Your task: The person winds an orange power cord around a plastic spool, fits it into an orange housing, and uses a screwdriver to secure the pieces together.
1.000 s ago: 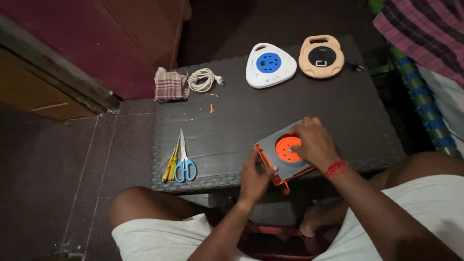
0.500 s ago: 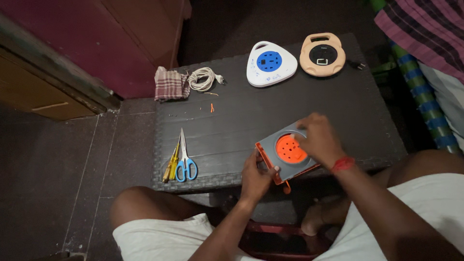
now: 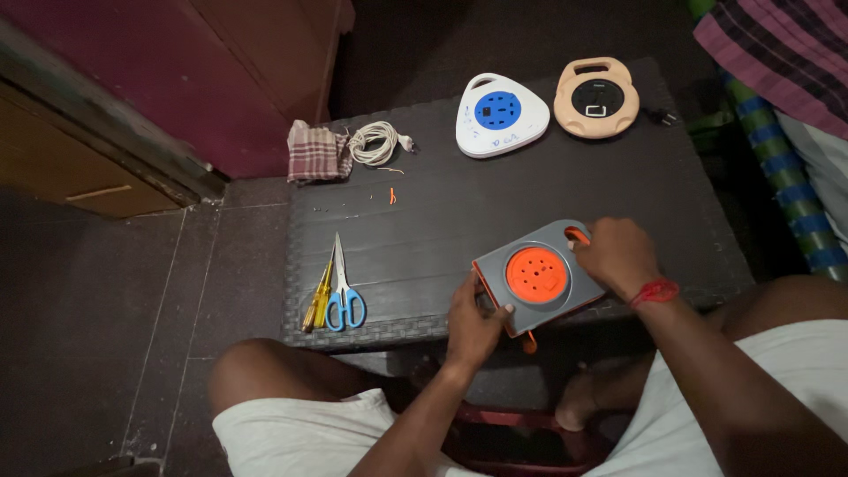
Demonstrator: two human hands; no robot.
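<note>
At table's near edge, grey-and-orange cord reel box (image 3: 537, 278) gripped by left hand (image 3: 471, 320) and right hand (image 3: 617, 254) fingers.

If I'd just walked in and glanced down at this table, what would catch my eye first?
Most likely the grey box with a bright orange round socket face, gripped at the table's near edge by the left hand and right hand. Next, two similar reels at the far side: a white and blue one and a peach one. Blue-handled scissors lie at the left.
</note>
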